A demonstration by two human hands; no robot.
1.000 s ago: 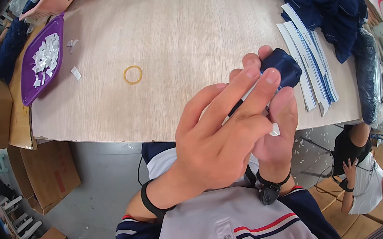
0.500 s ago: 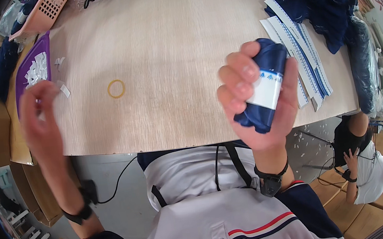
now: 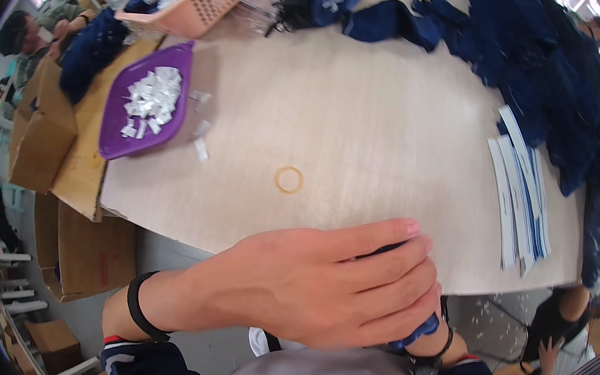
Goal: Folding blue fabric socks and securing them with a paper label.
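**Close Work at the Near Edge**

The left hand [image 3: 327,285] lay over a navy bundle [image 3: 417,333] at near right, just beside the desk [image 3: 382,125], its fingers together; whether it gripped could not be told. The right hand was hidden, its hold unclear. Light, even pressure seemed best for keeping the bundle neat. A yellow band [image 3: 290,192] lay mid-desk, white tags [image 3: 156,100] far left.

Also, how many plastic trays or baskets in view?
2: a purple tray with small white pieces on the left, and a pink basket farther back. More may be hidden in the cluttered background.
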